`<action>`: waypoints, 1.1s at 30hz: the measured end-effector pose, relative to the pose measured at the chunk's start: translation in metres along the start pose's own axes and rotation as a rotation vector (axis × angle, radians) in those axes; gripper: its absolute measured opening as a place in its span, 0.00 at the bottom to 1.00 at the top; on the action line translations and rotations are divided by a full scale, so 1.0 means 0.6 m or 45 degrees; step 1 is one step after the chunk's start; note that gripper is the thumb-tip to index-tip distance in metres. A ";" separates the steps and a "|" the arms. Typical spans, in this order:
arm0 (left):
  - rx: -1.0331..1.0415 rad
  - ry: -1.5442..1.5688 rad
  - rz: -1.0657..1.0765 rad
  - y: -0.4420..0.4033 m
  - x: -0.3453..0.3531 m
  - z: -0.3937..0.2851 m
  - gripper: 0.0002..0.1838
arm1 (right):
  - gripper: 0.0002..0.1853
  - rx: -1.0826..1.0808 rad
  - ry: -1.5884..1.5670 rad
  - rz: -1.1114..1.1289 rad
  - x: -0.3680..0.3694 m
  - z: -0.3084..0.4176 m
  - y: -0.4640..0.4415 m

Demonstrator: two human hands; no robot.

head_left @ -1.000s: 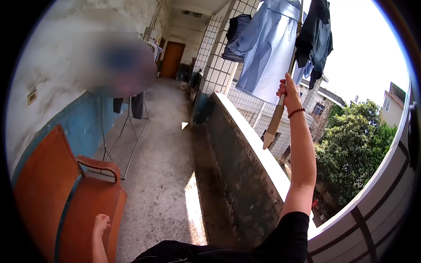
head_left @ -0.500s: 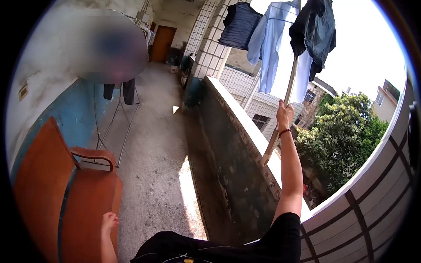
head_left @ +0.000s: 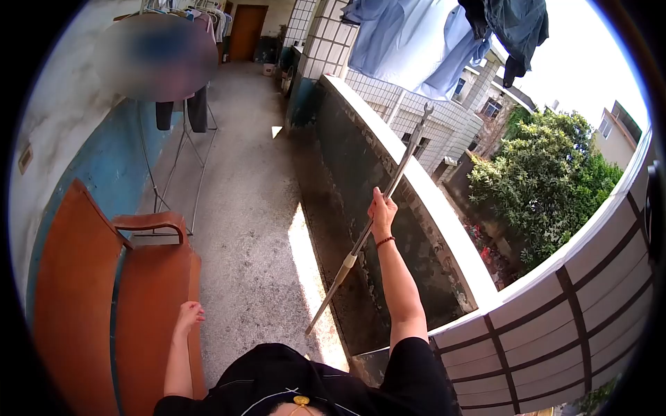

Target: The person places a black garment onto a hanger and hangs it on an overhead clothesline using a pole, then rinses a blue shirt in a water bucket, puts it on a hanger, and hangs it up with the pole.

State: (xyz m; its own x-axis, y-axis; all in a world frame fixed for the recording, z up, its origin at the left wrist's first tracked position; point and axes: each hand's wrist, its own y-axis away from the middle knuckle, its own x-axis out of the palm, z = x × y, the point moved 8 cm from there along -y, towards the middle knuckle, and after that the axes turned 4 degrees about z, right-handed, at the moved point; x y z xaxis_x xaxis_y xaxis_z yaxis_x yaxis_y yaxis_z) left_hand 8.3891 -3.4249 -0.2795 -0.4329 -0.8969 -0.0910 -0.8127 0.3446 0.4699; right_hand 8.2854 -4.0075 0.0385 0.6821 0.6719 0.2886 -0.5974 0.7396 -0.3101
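Observation:
My right hand [head_left: 383,212], with a dark bead bracelet at its wrist, is wrapped round a long metal clothes pole [head_left: 364,239]. The pole slants across the low wall, its forked tip upper right and its lower end near the floor. Above the tip hang a light blue shirt [head_left: 416,48] and a dark garment [head_left: 517,35], both apart from the fork. Over the seat edge of a reddish-brown wooden bench [head_left: 152,305] is my left hand [head_left: 189,317], fingers loosely bent and nothing visible in them. Whether it touches the bench, I cannot tell.
A low wall with a white ledge [head_left: 374,132] runs along the right, with a bushy tree [head_left: 541,187] beyond it. On the left, a metal drying rack [head_left: 191,166] holds dark trousers [head_left: 198,114]. A brown door [head_left: 247,33] closes the corridor's far end.
My right hand has come down and left with the pole, whose forked tip has left the hanging clothes. The shirt and dark garment have shifted in view. My left hand stays near the bench.

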 end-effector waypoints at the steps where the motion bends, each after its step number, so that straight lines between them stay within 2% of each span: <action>1: -0.030 -0.013 -0.003 0.002 -0.002 0.013 0.12 | 0.17 -0.083 0.038 -0.091 -0.029 -0.038 0.016; 2: -0.012 0.017 0.014 0.003 0.000 0.022 0.12 | 0.18 -0.049 0.022 -0.208 -0.051 -0.058 0.056; 3: 0.009 0.048 0.039 0.007 0.004 0.030 0.12 | 0.21 -0.067 0.212 -0.385 -0.109 -0.096 0.079; 5: -0.067 0.059 0.000 0.030 -0.007 0.074 0.12 | 0.22 -0.082 0.301 -0.599 -0.203 -0.136 0.120; 6: -0.125 0.073 -0.056 0.051 -0.026 0.106 0.13 | 0.23 -0.128 0.408 -0.668 -0.253 -0.151 0.134; 7: -0.164 0.048 -0.055 0.073 -0.040 0.138 0.13 | 0.23 -0.047 0.460 -0.693 -0.300 -0.166 0.143; 9: -0.372 0.001 -0.285 0.113 -0.079 0.220 0.14 | 0.24 0.132 0.455 -0.845 -0.355 -0.150 0.174; 11: -0.467 0.038 -0.420 0.166 -0.097 0.293 0.15 | 0.22 0.198 0.638 -1.065 -0.444 -0.151 0.189; 12: -0.548 0.085 -0.549 0.204 -0.105 0.340 0.15 | 0.27 0.218 0.726 -1.100 -0.494 -0.161 0.193; 14: -0.582 0.264 -0.639 0.277 -0.093 0.432 0.16 | 0.29 0.358 0.965 -1.186 -0.584 -0.166 0.204; 15: -0.691 0.283 -0.707 0.313 -0.080 0.479 0.17 | 0.29 0.362 1.092 -1.262 -0.631 -0.175 0.207; 16: -0.591 0.471 -0.746 0.350 -0.057 0.540 0.18 | 0.30 0.566 1.154 -1.312 -0.646 -0.165 0.224; 17: -0.555 0.486 -0.841 0.386 -0.039 0.582 0.19 | 0.30 0.591 0.969 -1.388 -0.680 -0.185 0.236; 18: -0.837 0.415 -0.915 0.411 -0.023 0.651 0.18 | 0.26 0.596 1.068 -1.555 -0.729 -0.206 0.247; 19: -0.808 0.473 -1.139 0.469 0.024 0.585 0.18 | 0.25 0.603 1.185 -1.462 -0.740 -0.247 0.231; 20: -0.648 0.533 -1.209 0.482 0.046 0.684 0.17 | 0.25 0.649 1.287 -1.211 -0.705 -0.301 0.208; 21: -0.810 0.311 -1.064 0.515 0.079 0.646 0.14 | 0.24 0.690 1.364 -0.891 -0.656 -0.366 0.196; 22: -0.672 0.508 -1.017 0.522 0.112 0.692 0.12 | 0.23 0.724 1.393 -0.553 -0.590 -0.433 0.198; 23: -0.842 0.471 -1.051 0.553 0.147 0.635 0.12 | 0.22 0.750 1.394 -0.244 -0.515 -0.497 0.204; 24: -0.842 0.381 -1.096 0.599 0.180 0.560 0.12 | 0.21 0.789 1.372 0.098 -0.422 -0.561 0.227; 25: -0.812 0.423 -1.095 0.617 0.208 0.561 0.13 | 0.20 0.811 1.345 0.318 -0.359 -0.594 0.258; 28: -0.839 0.477 -1.197 0.677 0.255 0.581 0.13 | 0.18 0.883 1.284 0.804 -0.214 -0.656 0.367; 31: -0.895 0.467 -1.220 0.739 0.290 0.623 0.12 | 0.15 0.947 1.269 1.116 -0.133 -0.675 0.461; 33: -0.752 0.537 -1.380 0.781 0.317 0.640 0.11 | 0.14 0.978 1.297 1.269 -0.111 -0.691 0.508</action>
State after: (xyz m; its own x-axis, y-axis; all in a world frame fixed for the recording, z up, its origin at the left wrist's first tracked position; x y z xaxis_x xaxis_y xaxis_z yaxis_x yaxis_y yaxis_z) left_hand 7.7759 -3.3278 -0.4137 0.5736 -0.6943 -0.4346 -0.3293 -0.6813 0.6538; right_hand 8.2327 -3.8434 -0.4507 -0.2903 0.7995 -0.5258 -0.7964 0.1028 0.5960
